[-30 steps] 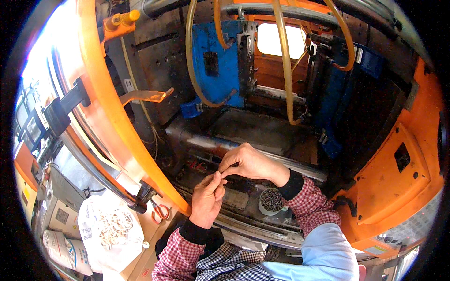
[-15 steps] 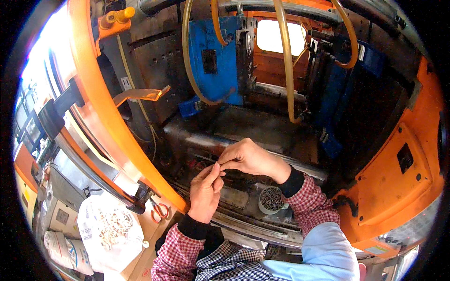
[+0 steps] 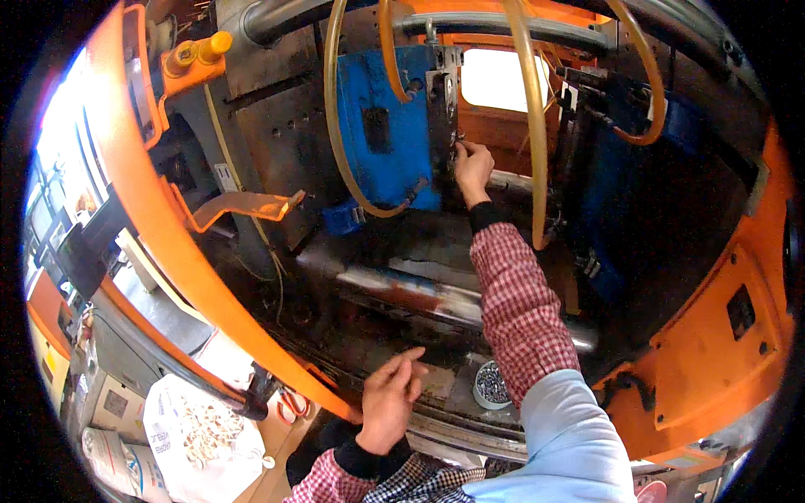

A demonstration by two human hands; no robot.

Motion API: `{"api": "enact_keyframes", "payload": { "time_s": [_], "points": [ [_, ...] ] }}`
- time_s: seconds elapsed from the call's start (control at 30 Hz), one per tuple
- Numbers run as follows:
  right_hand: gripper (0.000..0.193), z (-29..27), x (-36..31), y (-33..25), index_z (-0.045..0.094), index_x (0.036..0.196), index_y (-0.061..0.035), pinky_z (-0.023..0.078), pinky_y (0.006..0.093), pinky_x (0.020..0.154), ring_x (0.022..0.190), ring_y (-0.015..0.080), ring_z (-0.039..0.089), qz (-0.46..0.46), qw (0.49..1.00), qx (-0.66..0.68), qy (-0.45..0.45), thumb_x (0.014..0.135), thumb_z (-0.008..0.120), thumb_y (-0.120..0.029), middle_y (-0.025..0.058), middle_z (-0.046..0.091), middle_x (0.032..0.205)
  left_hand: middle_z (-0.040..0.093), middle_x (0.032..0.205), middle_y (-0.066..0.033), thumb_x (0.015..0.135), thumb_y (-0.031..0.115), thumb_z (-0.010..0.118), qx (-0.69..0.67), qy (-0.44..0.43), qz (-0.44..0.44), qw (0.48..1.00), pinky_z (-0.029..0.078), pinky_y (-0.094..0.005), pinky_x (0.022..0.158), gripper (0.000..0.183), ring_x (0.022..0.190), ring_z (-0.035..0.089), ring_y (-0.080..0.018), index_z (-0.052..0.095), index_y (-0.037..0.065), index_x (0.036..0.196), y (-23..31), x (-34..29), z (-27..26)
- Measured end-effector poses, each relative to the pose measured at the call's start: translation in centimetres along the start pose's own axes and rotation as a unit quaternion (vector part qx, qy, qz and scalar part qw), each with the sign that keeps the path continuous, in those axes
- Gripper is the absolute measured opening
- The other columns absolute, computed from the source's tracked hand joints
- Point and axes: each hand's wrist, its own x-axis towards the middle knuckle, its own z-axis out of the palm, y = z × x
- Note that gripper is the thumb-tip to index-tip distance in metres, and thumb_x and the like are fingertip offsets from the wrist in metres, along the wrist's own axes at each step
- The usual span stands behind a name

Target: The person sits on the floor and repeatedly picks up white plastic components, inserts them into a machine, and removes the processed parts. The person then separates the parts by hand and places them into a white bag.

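My right hand reaches far into the machine, its thumb and fingers pinched at the dark inner face of the blue mould half. Whatever small piece sits in the pinch is too small to make out. Lower down, my left hand hovers over the machine's near ledge, fingers partly stretched and holding nothing I can see. A round pale cup full of small metal pieces stands on the ledge, beside my right sleeve.
Yellowish hoses hang on both sides of my right arm. A metal bar crosses below it. An orange door frame rises at left, with red-handled scissors and a white bag of small pale parts beyond it.
My hands were together over the ledge, fingertips touching. The right hand has since moved up and away to the mould face; the left has dropped lower, its fingers loosening.
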Motion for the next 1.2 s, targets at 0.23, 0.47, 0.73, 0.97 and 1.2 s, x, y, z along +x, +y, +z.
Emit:
{"api": "enact_keyframes", "payload": {
  "time_s": [0.23, 0.47, 0.73, 0.97, 1.2],
  "points": [
    [0.02, 5.1, 3.8, 4.7, 0.069, 0.091, -0.0013, 0.046, 0.0402, 0.077, 0.086, 0.0334, 0.061, 0.005, 0.999, -0.015, 0.031, 0.081, 0.064, -0.018, 0.0166, 0.064, 0.092, 0.063, 0.092, -0.0113, 0.096, 0.013, 0.045, -0.032, 0.005, -0.03, 0.999, 0.036, -0.0201, 0.054, 0.019, 0.06, 0.044, -0.0082, 0.054, 0.002, 0.108, 0.3, -1.2, -0.5],
    [0.019, 6.4, 4.1, 4.8, 0.069, 0.088, -0.0009, 0.047, 0.0389, 0.077, 0.085, 0.0327, 0.062, -0.05, 0.994, -0.055, 0.085, 0.08, 0.065, -0.018, 0.0162, 0.064, 0.09, 0.063, 0.095, -0.0136, 0.096, 0.013, 0.045, -0.039, -0.009, -0.02, 0.999, 0.036, -0.0184, 0.052, 0.012, 0.061, 0.046, -0.0081, 0.05, 0.004, 0.102, -0.8, -0.6, -1.1],
    [0.031, 5.7, 3.5, 3.6, 0.064, 0.107, -0.0037, 0.045, 0.0416, 0.083, 0.102, 0.0353, 0.051, -0.042, 0.994, -0.083, -0.051, 0.076, 0.058, -0.006, 0.0194, 0.054, 0.109, 0.063, 0.097, -0.0153, 0.096, 0.014, 0.046, -0.043, 0.02, -0.03, 0.998, 0.036, -0.0181, 0.05, 0.011, 0.059, 0.046, -0.0077, 0.048, 0.004, 0.098, -0.6, -1.1, -1.0],
    [0.039, 0.9, 3.1, 1.8, 0.061, 0.112, -0.0026, 0.045, 0.0446, 0.084, 0.103, 0.0371, 0.049, -0.164, 0.931, -0.277, -0.172, 0.074, 0.055, -0.002, 0.0207, 0.054, 0.11, 0.051, 0.067, -0.0033, 0.094, 0.023, 0.052, -0.025, 0.061, -0.034, 0.997, 0.027, -0.0208, 0.044, 0.021, 0.048, 0.037, -0.0074, 0.05, 0.004, 0.085, 0.4, -0.1, 0.3],
    [0.01, -12.0, -9.8, -9.3, 0.072, 0.078, -0.0041, 0.051, 0.0327, 0.063, 0.066, 0.0221, 0.065, -0.177, 0.816, 0.118, -0.538, 0.074, 0.068, -0.013, 0.014, 0.067, 0.075, 0.041, 0.053, -0.0005, 0.095, 0.03, 0.048, -0.141, 0.044, 0.031, 0.988, 0.025, -0.0221, 0.043, 0.028, 0.044, 0.034, -0.0086, 0.05, 0.004, 0.085, 1.2, 2.2, -0.1]
  ]
}}
